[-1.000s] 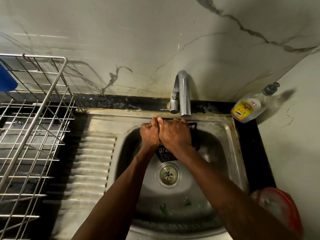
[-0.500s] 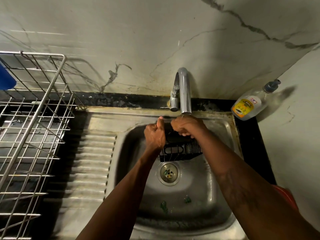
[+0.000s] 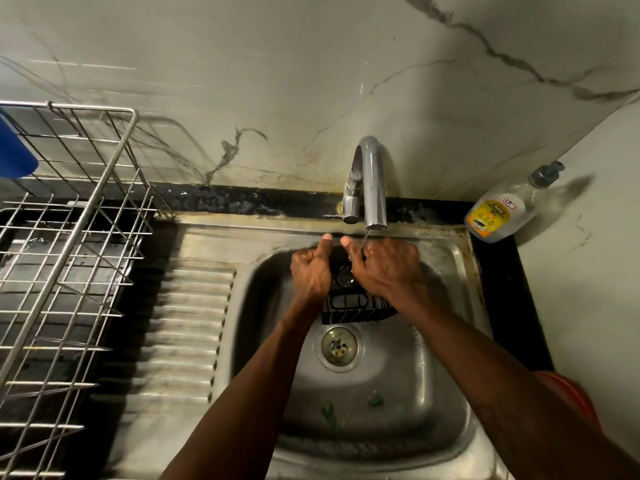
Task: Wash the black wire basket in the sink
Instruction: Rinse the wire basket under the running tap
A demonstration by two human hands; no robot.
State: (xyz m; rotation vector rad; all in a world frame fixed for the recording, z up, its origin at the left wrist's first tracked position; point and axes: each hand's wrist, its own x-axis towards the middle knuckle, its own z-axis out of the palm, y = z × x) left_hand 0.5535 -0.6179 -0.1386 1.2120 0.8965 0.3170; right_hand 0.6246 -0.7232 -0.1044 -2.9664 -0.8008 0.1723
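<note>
The left hand (image 3: 310,271) and the right hand (image 3: 386,268) grip the black wire basket (image 3: 356,306) with curled fingers, low over the stainless steel sink (image 3: 433,375). Thin water from the curved chrome tap (image 3: 373,181) falls beside the right thumb. Washing seems underway; rinsing remains.

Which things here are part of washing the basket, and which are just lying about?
In the job: black wire basket, gripped by left hand and right hand; tap; sink.
Lying about: wire dish rack, soap bottle, blue object at the left edge, red object at the right edge.
</note>
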